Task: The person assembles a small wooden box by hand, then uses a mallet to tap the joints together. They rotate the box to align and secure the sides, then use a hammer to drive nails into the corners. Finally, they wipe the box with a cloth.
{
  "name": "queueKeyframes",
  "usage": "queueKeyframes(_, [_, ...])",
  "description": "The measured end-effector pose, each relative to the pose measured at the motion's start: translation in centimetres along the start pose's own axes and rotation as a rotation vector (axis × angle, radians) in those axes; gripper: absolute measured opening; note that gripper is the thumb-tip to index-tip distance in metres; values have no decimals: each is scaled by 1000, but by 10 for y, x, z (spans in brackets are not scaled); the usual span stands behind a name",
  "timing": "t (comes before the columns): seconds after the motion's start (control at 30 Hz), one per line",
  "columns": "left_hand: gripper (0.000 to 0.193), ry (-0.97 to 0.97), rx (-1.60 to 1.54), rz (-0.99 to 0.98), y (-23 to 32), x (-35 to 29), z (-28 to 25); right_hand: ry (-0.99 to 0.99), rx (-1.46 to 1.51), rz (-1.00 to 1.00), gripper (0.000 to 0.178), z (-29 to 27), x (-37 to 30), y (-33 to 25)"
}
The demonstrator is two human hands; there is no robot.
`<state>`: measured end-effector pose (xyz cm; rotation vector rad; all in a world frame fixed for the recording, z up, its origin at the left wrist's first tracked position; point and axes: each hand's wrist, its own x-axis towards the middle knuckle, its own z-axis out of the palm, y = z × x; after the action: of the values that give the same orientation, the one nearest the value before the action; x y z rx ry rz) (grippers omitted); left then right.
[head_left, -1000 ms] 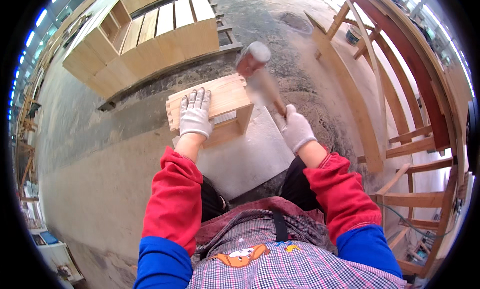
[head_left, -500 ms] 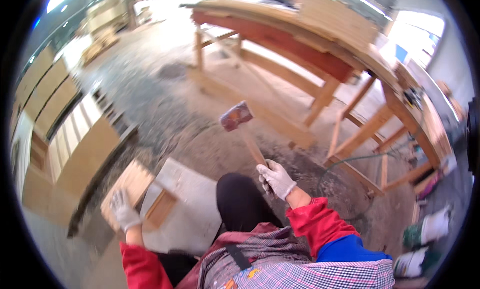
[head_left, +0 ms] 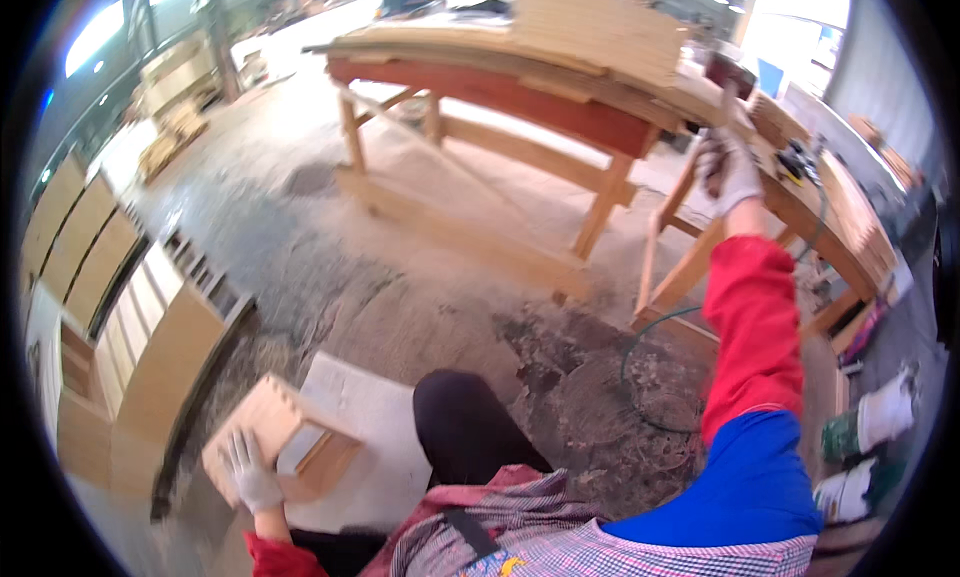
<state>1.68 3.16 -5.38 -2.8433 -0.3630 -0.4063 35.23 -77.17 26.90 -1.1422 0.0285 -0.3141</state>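
My left hand [head_left: 250,469], in a white glove, lies flat with fingers apart on a pale wooden box [head_left: 325,465] with notched joints along its edge. The box rests on a light grey board [head_left: 385,422] on the floor, left of my bent knee. At the upper right my gloved right hand [head_left: 732,169] is raised, closed round the wooden handle of a hammer [head_left: 730,75]. The blocky, dark reddish hammer head points up, in line of sight with the workbench top. The hammer and hand are somewhat blurred.
Ahead stands a long wooden workbench [head_left: 490,102] with a stack of panels [head_left: 600,32]. A second wooden stand [head_left: 780,202] joins it at right, with a green hose [head_left: 628,352] below. Drawer-like wooden boxes [head_left: 165,367] stand at left; tubs [head_left: 885,412] at lower right.
My right hand has swung the hammer up and to the right, from before my knee to bench height. My left hand stays on the box, which now appears tilted differently. The view has shifted.
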Motion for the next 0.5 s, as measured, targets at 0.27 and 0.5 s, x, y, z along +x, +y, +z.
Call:
queueKeyframes(0.27, [61,96,-88,92,-35,40,-39,25,71,58,62,-44,37,78])
queueKeyframes(0.5, [48,159,7,90,-24,70,-80,-250,199,594,42,43,-51,263])
